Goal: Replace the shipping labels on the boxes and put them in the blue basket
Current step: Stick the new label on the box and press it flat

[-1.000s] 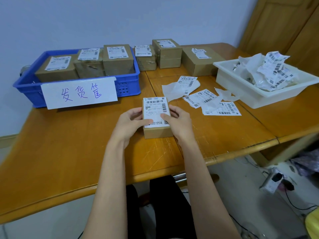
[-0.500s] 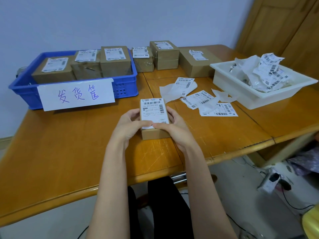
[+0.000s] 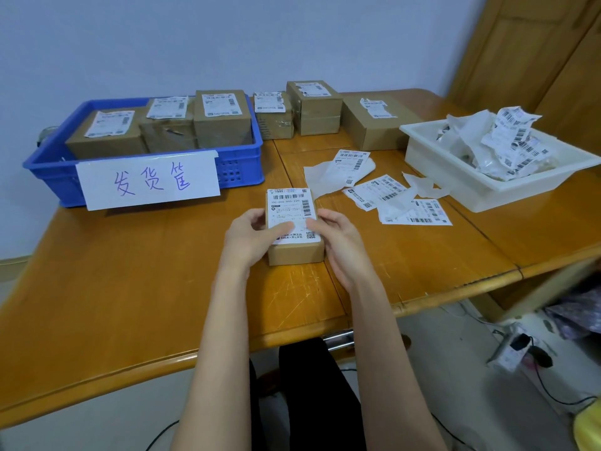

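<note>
Cardboard box [image 3: 294, 252] sits on the wooden bench [image 3: 130, 281] near its front edge, in front of the blue basket [image 3: 48, 157]. A white shipping label [image 3: 291, 209] covers the box top. The left hand [image 3: 252, 239] grips the left side of the box, thumb pressed on the label; the right hand [image 3: 338, 240] grips the right side, thumb likewise on the label. Three labelled boxes [image 3: 221, 122] stand inside the basket. Loose labels [image 3: 390, 196] lie right of the held box, beside a white tray [image 3: 455, 187] of crumpled labels.
</note>
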Motion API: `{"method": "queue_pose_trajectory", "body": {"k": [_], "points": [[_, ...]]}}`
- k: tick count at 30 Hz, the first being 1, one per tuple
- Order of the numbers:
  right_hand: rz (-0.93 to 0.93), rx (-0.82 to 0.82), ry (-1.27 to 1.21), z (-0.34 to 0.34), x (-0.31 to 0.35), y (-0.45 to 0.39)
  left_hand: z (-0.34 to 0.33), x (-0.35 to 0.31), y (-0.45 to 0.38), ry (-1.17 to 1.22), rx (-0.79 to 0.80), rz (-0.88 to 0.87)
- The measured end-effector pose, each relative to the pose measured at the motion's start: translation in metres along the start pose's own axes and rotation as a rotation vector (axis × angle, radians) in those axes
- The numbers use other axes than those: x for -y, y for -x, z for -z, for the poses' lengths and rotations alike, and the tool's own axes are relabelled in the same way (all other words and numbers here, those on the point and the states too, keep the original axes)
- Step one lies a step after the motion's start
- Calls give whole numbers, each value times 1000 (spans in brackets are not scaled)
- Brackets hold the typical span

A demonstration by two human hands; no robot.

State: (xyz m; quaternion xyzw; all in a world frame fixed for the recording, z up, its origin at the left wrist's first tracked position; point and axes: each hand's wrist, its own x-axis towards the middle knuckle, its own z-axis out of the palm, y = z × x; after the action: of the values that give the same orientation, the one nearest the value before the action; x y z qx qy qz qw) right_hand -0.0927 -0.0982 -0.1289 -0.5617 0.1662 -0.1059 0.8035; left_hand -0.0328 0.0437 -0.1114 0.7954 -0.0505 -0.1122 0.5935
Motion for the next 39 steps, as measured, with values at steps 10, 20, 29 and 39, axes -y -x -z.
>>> {"method": "queue_pose_trajectory", "body": {"k": [10, 20, 29, 39], "points": [[58, -193, 336, -13, 3, -7, 6, 3, -9, 24, 42, 79], [-44, -131, 847, -42, 21, -47, -16, -2, -51, -317, -189, 19], [71, -268, 928, -41, 17, -66, -16, -1, -62, -281, -286, 12], [70, -233, 700, -33, 22, -50, -14, 3, -61, -154, -321, 45]]}}
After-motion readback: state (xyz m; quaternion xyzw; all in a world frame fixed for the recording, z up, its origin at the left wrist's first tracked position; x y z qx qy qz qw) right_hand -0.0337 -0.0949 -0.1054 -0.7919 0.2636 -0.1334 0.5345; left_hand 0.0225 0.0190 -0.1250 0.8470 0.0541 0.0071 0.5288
